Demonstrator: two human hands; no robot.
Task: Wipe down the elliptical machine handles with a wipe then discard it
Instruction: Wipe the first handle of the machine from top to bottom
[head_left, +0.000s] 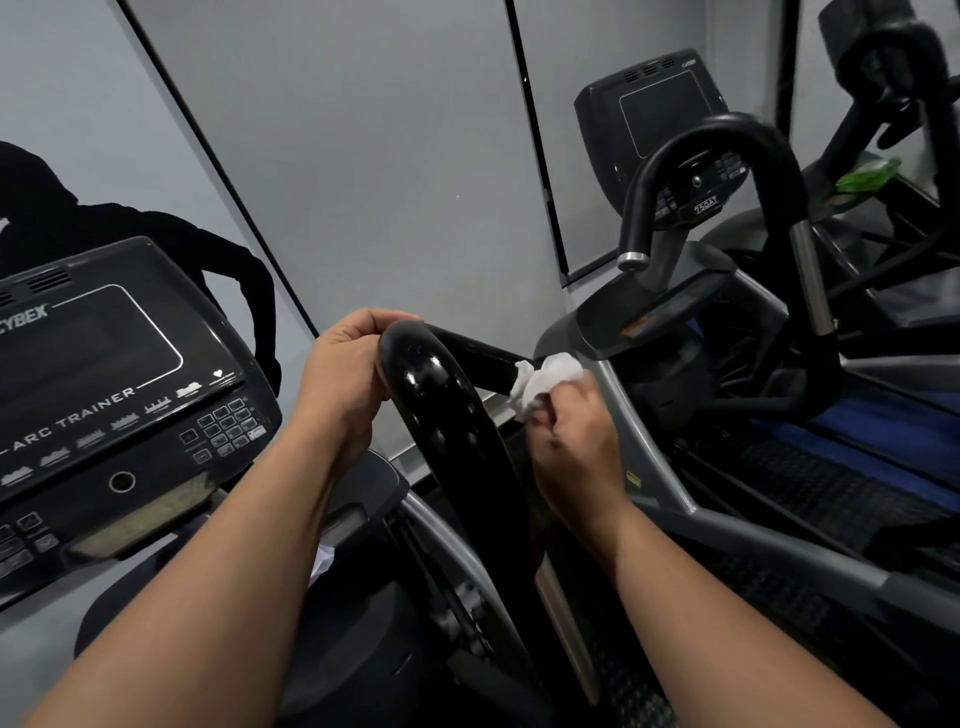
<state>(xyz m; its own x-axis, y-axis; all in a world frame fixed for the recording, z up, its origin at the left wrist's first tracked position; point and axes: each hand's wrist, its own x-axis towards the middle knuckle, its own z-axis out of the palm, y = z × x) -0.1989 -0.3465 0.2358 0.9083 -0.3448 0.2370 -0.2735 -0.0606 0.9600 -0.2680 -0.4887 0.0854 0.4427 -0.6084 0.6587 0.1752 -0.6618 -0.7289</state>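
The left hand (345, 364) is gripping the top bend of the glossy black curved elliptical handle (441, 410), steadying it, while the right hand (576, 431) is pinching a crumpled white wipe (545, 379) against the handle's far branch. To do this well, the wipe should be wrapping round the bar and sliding along its whole length, with the left hand shifting so its covered patch gets cleaned too. The dark console with buttons (119, 395) is sitting close at left; a neighbouring grey-and-black machine (727, 291) is crowding the right.
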